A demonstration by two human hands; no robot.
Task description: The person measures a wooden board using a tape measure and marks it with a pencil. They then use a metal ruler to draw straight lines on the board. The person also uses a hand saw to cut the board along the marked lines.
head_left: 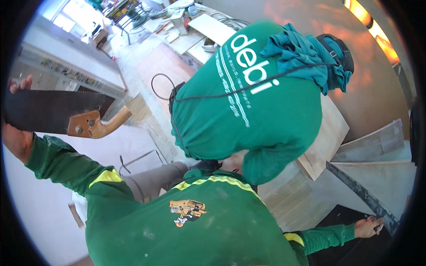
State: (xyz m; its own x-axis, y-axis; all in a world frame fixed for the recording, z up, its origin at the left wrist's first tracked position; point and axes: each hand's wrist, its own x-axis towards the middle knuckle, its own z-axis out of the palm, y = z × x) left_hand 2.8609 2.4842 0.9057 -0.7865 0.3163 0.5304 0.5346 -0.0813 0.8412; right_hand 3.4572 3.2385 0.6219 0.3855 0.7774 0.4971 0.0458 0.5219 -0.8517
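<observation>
My left hand (pixel 17 144), at the far left, grips a handsaw (pixel 44 111) by its broad dark blade, with fingers curled over the toothed edge; the wooden handle points right. My right hand (pixel 367 227), at the lower right, has curled fingers at the lower end of a long dark strip (pixel 355 188) beside pale panels; what they hold, if anything, is unclear. My green sleeves and top fill the lower view. In front of me a co-worker (pixel 248 115) in a green top bends over, a teal cloth round the head, a black cord across the back.
A cluttered work area (pixel 195 22) with boards, tools and cables lies at the top. A pale board (pixel 324 133) lies right of the co-worker, near a glossy brown surface (pixel 364 106) and lit strip lamps (pixel 384 44). A grey roll (pixel 153 181) lies at the lower left.
</observation>
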